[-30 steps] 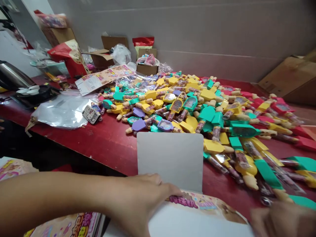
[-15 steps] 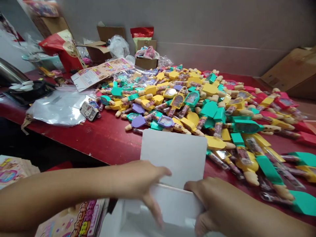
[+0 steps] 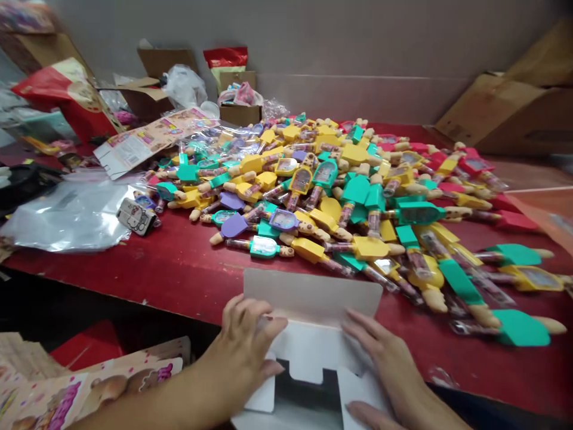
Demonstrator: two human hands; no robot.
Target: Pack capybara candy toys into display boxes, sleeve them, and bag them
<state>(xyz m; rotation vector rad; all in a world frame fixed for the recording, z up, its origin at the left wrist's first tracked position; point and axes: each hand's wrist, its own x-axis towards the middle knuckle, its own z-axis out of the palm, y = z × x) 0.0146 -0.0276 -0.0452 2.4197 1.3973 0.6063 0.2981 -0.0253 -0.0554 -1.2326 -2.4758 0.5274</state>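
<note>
In the head view a white cardboard box [image 3: 308,346] lies at the bottom centre with its tall back flap [image 3: 313,292] raised. A dark gap shows between its inner flaps. My left hand [image 3: 244,352] grips the box's left side, fingers bent at the back flap and thumb over the left side flap. On the right side my right hand [image 3: 385,364] holds the box, fingers against the back corner and thumb near the right flap [image 3: 358,388]. Just beyond lies a big pile of toy sticks [image 3: 331,206] with yellow, green, purple and red heads and candy-filled tubes.
The pile covers much of the red table [image 3: 188,275]. To the left are clear plastic bags [image 3: 67,215], a phone in a cartoon case [image 3: 134,216] and a flat printed carton [image 3: 152,140]. Printed cartons [image 3: 120,388] are stacked low left. Brown boxes [image 3: 505,113] stand back right.
My view has shifted to the right. The back flap leans further back and the box's inner flaps now show. My left hand has moved from the middle to the box's left side.
</note>
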